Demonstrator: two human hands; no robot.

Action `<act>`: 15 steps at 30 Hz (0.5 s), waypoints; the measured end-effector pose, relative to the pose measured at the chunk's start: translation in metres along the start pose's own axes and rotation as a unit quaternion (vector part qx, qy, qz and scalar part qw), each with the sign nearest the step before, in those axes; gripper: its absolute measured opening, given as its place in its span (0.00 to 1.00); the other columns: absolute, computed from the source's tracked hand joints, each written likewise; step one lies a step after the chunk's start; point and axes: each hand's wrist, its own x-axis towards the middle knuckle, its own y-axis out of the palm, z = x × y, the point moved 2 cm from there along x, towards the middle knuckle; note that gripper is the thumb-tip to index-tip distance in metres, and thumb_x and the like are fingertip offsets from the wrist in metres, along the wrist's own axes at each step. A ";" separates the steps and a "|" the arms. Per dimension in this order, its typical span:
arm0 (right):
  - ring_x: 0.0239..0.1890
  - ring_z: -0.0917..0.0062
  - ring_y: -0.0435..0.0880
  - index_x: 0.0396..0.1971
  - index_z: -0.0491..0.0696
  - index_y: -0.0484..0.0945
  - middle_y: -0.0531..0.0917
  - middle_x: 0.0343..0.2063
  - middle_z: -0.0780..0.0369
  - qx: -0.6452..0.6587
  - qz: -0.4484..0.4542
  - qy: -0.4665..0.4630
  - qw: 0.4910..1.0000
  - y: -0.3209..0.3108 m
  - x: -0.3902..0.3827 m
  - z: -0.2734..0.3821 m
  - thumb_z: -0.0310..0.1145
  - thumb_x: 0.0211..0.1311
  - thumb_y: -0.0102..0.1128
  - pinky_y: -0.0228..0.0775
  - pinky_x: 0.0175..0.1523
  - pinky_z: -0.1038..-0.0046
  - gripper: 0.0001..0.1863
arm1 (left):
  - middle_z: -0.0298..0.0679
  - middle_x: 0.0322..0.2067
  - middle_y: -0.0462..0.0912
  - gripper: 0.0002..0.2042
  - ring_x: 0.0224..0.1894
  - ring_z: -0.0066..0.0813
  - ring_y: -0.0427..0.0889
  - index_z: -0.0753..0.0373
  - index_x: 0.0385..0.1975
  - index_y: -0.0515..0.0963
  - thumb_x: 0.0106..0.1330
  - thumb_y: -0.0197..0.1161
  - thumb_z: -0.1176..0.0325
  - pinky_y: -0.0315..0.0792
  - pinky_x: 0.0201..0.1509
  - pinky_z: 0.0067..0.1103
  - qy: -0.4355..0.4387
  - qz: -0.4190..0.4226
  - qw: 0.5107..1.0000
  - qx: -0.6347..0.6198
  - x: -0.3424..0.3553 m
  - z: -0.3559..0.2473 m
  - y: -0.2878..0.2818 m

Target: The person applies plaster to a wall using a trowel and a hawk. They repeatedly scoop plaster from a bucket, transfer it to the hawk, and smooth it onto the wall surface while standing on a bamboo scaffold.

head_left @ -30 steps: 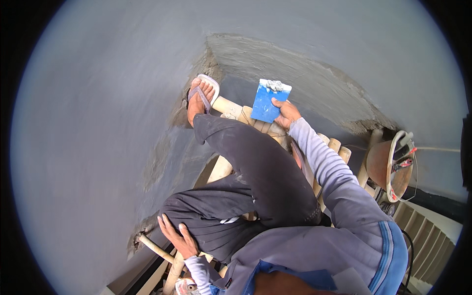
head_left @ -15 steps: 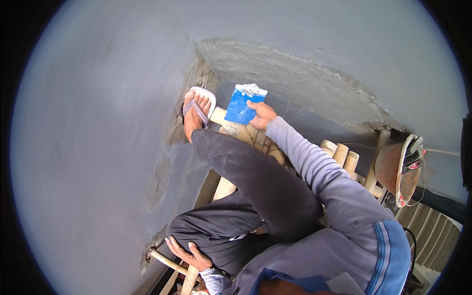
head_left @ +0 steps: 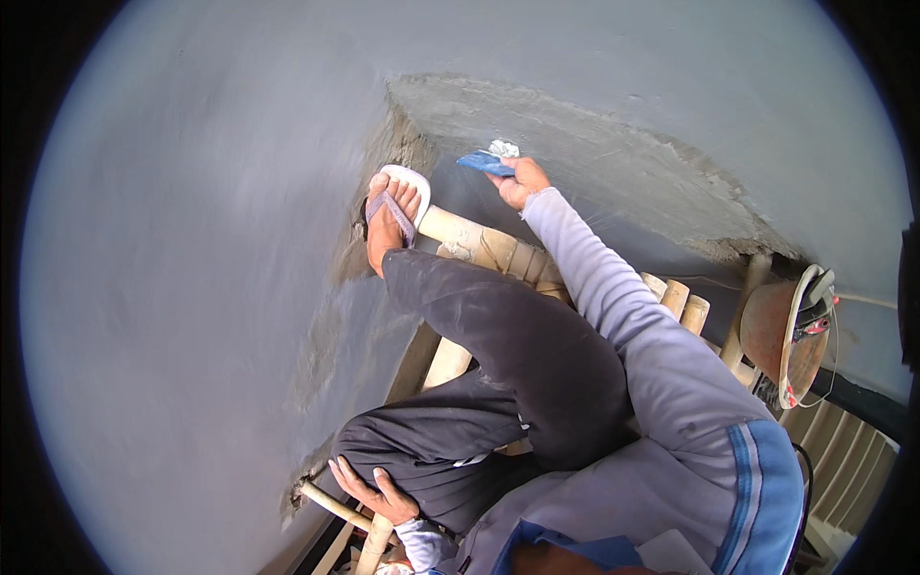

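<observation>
Grey wall [head_left: 192, 240], ragged-edged patch [head_left: 594, 158]; gap between blue scraper [head_left: 484, 164] and poles [head_left: 484, 241]. Right hand [head_left: 522, 182] grips scraper, tilted, pale paste [head_left: 504, 149] atop; left hand [head_left: 385, 495], thumb apart, rests on knee [head_left: 369, 439].

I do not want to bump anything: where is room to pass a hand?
A gap seems open between the blue spreader and the bamboo pole, right of the sandalled foot. Crowded: around the bucket and bamboo ends.
</observation>
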 end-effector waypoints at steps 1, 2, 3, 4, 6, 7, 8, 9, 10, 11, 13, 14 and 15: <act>0.52 0.59 0.72 0.52 0.38 0.60 0.68 0.51 0.50 0.013 0.000 -0.004 1.000 -0.001 0.001 0.004 0.18 0.61 0.44 0.67 0.57 0.54 0.18 | 0.53 0.64 0.51 0.27 0.67 0.48 0.50 0.67 0.61 0.59 0.64 0.49 0.61 0.43 0.68 0.38 0.001 0.000 1.000 0.000 0.001 -0.001 0.001; 0.52 0.58 0.71 0.52 0.35 0.58 0.67 0.51 0.48 0.003 0.031 -0.015 0.999 -0.004 0.002 0.008 0.18 0.61 0.42 0.66 0.58 0.53 0.18 | 0.53 0.64 0.51 0.27 0.67 0.48 0.50 0.67 0.61 0.59 0.63 0.49 0.63 0.43 0.68 0.39 -0.003 0.003 1.000 -0.009 0.002 -0.004 0.000; 0.53 0.57 0.70 0.52 0.34 0.58 0.67 0.51 0.47 0.007 0.032 -0.017 0.999 -0.002 -0.003 0.009 0.18 0.61 0.41 0.66 0.59 0.52 0.18 | 0.52 0.64 0.51 0.26 0.67 0.47 0.50 0.68 0.61 0.59 0.64 0.49 0.63 0.42 0.68 0.38 -0.002 0.002 1.000 -0.008 0.003 -0.004 0.000; 0.53 0.56 0.70 0.51 0.33 0.57 0.67 0.51 0.46 0.010 0.036 -0.020 0.999 0.005 -0.013 0.009 0.17 0.61 0.40 0.65 0.59 0.52 0.18 | 0.52 0.64 0.52 0.26 0.67 0.46 0.49 0.69 0.61 0.58 0.64 0.48 0.64 0.41 0.68 0.37 0.000 -0.002 1.000 -0.009 0.001 -0.002 -0.001; 0.54 0.52 0.68 0.50 0.31 0.56 0.65 0.52 0.43 0.020 0.067 -0.027 0.997 0.007 -0.018 0.015 0.16 0.60 0.37 0.64 0.61 0.50 0.17 | 0.52 0.64 0.53 0.26 0.67 0.45 0.49 0.69 0.61 0.58 0.64 0.48 0.64 0.40 0.69 0.36 -0.001 -0.005 1.000 -0.019 0.000 -0.001 -0.001; 0.55 0.51 0.68 0.50 0.30 0.55 0.64 0.52 0.43 0.036 0.077 -0.024 0.996 0.006 -0.015 0.022 0.16 0.60 0.36 0.64 0.61 0.50 0.17 | 0.52 0.64 0.53 0.26 0.67 0.45 0.49 0.69 0.61 0.58 0.64 0.48 0.64 0.40 0.69 0.36 0.000 -0.004 1.000 -0.019 0.001 -0.001 0.000; 0.55 0.51 0.67 0.50 0.30 0.55 0.64 0.52 0.42 0.051 0.088 -0.021 0.995 0.005 -0.012 0.028 0.15 0.60 0.36 0.64 0.61 0.50 0.17 | 0.52 0.64 0.53 0.26 0.67 0.45 0.49 0.69 0.61 0.58 0.64 0.48 0.64 0.40 0.69 0.36 0.000 -0.003 1.000 -0.019 0.002 0.000 0.000; 0.55 0.50 0.67 0.50 0.29 0.55 0.63 0.52 0.42 0.065 0.098 -0.016 0.993 0.009 -0.016 0.028 0.15 0.60 0.35 0.64 0.61 0.50 0.17 | 0.52 0.64 0.53 0.26 0.67 0.45 0.49 0.69 0.61 0.58 0.64 0.48 0.64 0.40 0.69 0.36 -0.001 -0.003 1.000 -0.017 0.002 0.000 0.000; 0.55 0.49 0.67 0.49 0.27 0.54 0.64 0.52 0.41 0.052 0.090 -0.030 0.994 0.013 -0.024 0.030 0.15 0.59 0.34 0.64 0.61 0.50 0.17 | 0.52 0.64 0.53 0.26 0.67 0.45 0.50 0.69 0.61 0.59 0.63 0.49 0.65 0.40 0.68 0.36 -0.001 0.001 1.000 -0.014 0.002 -0.001 -0.001; 0.55 0.49 0.67 0.49 0.27 0.54 0.64 0.51 0.41 0.056 0.098 -0.027 0.993 0.014 -0.026 0.031 0.15 0.59 0.34 0.64 0.61 0.50 0.17 | 0.52 0.64 0.53 0.26 0.67 0.45 0.50 0.69 0.61 0.59 0.63 0.49 0.65 0.40 0.68 0.36 -0.002 -0.001 1.000 -0.018 0.002 0.000 -0.001; 0.54 0.48 0.67 0.49 0.27 0.54 0.64 0.51 0.41 0.065 0.113 -0.020 0.991 0.015 -0.033 0.037 0.15 0.59 0.34 0.65 0.60 0.51 0.17 | 0.52 0.64 0.53 0.26 0.67 0.45 0.50 0.69 0.61 0.59 0.63 0.49 0.66 0.41 0.68 0.36 -0.002 -0.003 1.000 -0.024 0.002 0.003 -0.002; 0.55 0.46 0.66 0.49 0.25 0.52 0.63 0.52 0.38 0.084 0.104 -0.030 0.991 0.016 -0.035 0.040 0.15 0.59 0.34 0.64 0.61 0.50 0.18 | 0.53 0.64 0.52 0.27 0.66 0.48 0.51 0.67 0.60 0.60 0.60 0.49 0.67 0.42 0.68 0.38 -0.006 -0.005 1.000 -0.022 0.002 0.006 -0.001; 0.56 0.45 0.65 0.49 0.24 0.52 0.62 0.52 0.38 0.088 0.109 -0.028 0.990 0.017 -0.038 0.042 0.15 0.59 0.33 0.64 0.61 0.50 0.18 | 0.53 0.64 0.52 0.27 0.66 0.48 0.51 0.67 0.60 0.60 0.60 0.49 0.67 0.42 0.68 0.38 -0.005 -0.006 1.000 -0.028 0.002 0.006 -0.002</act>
